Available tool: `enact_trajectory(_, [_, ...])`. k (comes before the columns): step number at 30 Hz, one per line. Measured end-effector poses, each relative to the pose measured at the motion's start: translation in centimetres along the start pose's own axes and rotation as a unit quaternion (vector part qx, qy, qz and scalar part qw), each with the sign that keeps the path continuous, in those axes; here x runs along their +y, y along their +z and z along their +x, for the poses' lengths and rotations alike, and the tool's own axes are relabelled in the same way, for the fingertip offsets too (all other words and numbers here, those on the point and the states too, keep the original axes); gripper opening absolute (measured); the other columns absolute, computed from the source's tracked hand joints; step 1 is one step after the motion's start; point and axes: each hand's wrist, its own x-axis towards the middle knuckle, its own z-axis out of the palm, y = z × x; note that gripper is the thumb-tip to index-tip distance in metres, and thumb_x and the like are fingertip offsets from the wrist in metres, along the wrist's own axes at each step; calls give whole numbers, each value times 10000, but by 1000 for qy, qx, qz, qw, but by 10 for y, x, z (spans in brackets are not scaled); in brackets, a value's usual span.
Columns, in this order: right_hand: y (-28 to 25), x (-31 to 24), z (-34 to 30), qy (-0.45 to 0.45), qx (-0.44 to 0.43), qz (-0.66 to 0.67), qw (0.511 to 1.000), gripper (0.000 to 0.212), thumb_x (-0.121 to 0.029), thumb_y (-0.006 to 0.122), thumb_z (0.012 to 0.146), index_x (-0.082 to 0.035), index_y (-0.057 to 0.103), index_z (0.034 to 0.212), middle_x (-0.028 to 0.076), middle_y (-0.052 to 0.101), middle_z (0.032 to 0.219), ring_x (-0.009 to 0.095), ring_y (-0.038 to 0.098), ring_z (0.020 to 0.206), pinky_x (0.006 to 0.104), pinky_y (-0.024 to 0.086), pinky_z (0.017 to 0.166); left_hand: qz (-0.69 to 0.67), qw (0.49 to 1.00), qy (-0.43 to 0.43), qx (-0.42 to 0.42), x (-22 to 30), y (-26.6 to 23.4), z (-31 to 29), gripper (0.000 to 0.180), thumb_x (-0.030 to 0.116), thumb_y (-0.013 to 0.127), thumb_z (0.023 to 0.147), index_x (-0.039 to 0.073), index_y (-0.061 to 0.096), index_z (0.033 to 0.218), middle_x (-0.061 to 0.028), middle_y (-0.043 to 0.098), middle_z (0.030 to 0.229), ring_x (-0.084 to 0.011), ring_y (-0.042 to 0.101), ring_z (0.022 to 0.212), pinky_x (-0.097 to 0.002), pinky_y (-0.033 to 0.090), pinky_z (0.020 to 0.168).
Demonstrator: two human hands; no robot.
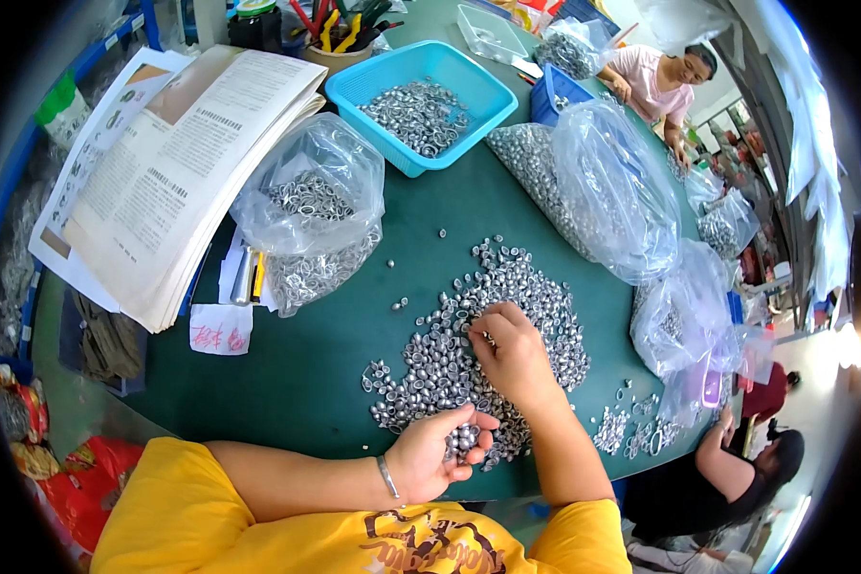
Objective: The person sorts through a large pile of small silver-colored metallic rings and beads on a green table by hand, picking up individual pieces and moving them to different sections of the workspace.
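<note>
Loose pile of small domed silver metal pieces (440, 356) on the green tabletop (306, 383), right hand (514, 359) nearer, over its middle, fingertips pinched (can't tell on what), left hand (429, 455) cupped around a handful (462, 441) at the near edge.

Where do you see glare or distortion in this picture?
In the head view, a light flares at far right, clear bags show whitish reflections, metal pieces glint, and the near edge of the table bows with the fisheye.
</note>
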Motion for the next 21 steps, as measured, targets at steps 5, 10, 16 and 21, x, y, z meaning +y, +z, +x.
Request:
enact_trajectory(5, [3,-4,-1,5,-32,-41,999,91,-40,589,742,-37,582,833,105,535,809,311,573,671,376,478,566,2,1000,-2,-1,-1,0,-2,314,296,377,909,28,535,949,-53,517,775,-133,459,646,-224,341,464])
enact_trajectory(10, [0,-9,1,-1,-37,-35,999,112,-48,586,747,-38,583,858,105,530,811,318,571,656,389,480,566,16,1000,6,-3,-1,3,-3,318,308,381,908,33,538,944,-44,516,758,-117,460,633,-216,339,462])
enact_trajectory(16, [0,-7,0,-6,-64,-44,997,99,-49,575,739,-34,569,837,115,526,798,329,569,645,402,476,554,19,1000,4,-8,-2,3,-3,320,308,375,910,35,537,948,-40,514,760,-116,460,632,-216,339,460])
enact_trajectory(21, [1,-14,0,2,-88,-65,994,125,-15,557,712,-37,564,834,119,529,785,334,565,633,406,474,549,21,1000,2,-3,-1,2,-3,324,310,370,911,35,536,951,-39,514,759,-116,462,632,-216,339,460])
